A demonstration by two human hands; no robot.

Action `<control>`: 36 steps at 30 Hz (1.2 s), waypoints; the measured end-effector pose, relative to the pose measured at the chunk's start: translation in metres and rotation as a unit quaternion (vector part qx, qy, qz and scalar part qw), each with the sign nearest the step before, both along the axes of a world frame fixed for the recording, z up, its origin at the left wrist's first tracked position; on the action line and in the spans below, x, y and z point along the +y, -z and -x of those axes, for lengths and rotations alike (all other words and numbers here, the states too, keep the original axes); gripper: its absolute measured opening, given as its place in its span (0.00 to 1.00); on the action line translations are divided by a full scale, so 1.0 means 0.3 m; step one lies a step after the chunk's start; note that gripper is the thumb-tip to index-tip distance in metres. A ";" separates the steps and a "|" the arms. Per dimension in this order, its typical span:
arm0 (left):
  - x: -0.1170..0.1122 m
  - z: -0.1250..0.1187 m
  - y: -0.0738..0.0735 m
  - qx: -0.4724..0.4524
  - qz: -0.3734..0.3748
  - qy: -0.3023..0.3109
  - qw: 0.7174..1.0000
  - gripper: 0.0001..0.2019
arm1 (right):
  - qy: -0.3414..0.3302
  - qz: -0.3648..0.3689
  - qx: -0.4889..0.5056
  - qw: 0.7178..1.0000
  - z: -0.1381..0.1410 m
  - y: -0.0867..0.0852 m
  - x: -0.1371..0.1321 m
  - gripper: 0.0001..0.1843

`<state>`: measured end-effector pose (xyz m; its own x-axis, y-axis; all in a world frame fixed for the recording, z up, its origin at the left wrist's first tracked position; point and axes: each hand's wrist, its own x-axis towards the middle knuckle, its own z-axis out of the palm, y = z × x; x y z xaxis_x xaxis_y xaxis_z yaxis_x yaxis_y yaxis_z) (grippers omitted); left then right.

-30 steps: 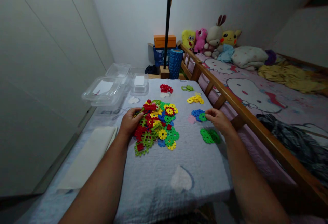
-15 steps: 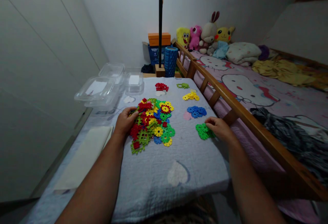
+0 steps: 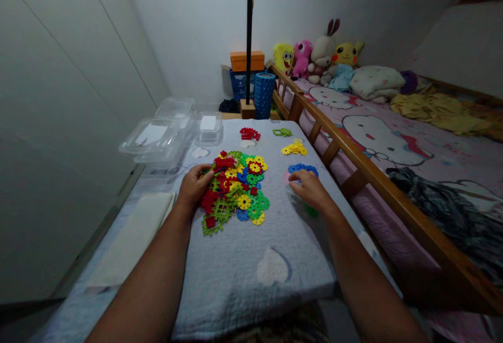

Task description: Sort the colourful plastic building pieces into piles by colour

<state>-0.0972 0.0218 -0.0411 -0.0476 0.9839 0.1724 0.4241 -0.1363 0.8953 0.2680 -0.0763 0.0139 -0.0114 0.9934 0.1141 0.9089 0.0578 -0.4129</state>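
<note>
Broadly, the cloth-covered table [image 3: 293, 233] makes a soft, slightly quilted bed, so light pieces laid on it should not skid much, though fingertips can probably press into it to get beneath an edge. The mixed pile [image 3: 236, 188] lies on its near middle, a loose heap of red, yellow, blue, green and lime plastic that would likely shift and tangle if pushed as one mass.

The right hand [image 3: 314, 191] hangs just nearer than the blue cluster [image 3: 302, 167], its fingers half curled and a little apart from the thumb, with no piece showing between them. The left hand [image 3: 192, 188] is bent around the pile's left edge, touching it; whether it pinches a piece I cannot tell.

Smaller groups lie beyond and beside: the yellow cluster [image 3: 295, 148], the red cluster [image 3: 250, 134], the lime cluster [image 3: 282, 132], and the green cluster [image 3: 310, 210], mostly hidden by the right hand.

Singly, the lime lattice [image 3: 222, 209] looks thin, stiff and very light; its outer teeth may snag a neighbour, so a side bar seems the best hold. The yellow disc [image 3: 243, 202] is flat and probably smooth, best pinched across its notched rim. Smallest, the red square [image 3: 253, 191] calls for fingertips on opposite edges. None looks fragile, though thin teeth could bend.
</note>
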 end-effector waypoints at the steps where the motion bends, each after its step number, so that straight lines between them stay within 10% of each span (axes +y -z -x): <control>1: 0.001 0.001 0.002 0.000 0.001 0.001 1.000 0.24 | -0.026 0.007 -0.004 1.000 0.042 -0.007 0.026 0.09; 10: 0.005 0.007 0.003 0.009 0.000 0.010 1.000 0.24 | -0.053 -0.030 -0.001 0.998 0.275 0.081 0.225 0.24; 27: 0.015 0.009 0.012 0.017 -0.008 0.011 1.000 0.24 | -0.070 -0.135 0.074 0.986 0.312 0.167 0.245 0.05; 36: 0.007 0.007 0.006 0.018 -0.005 0.011 1.000 0.24 | -0.093 -0.120 0.091 0.984 0.307 0.176 0.251 0.12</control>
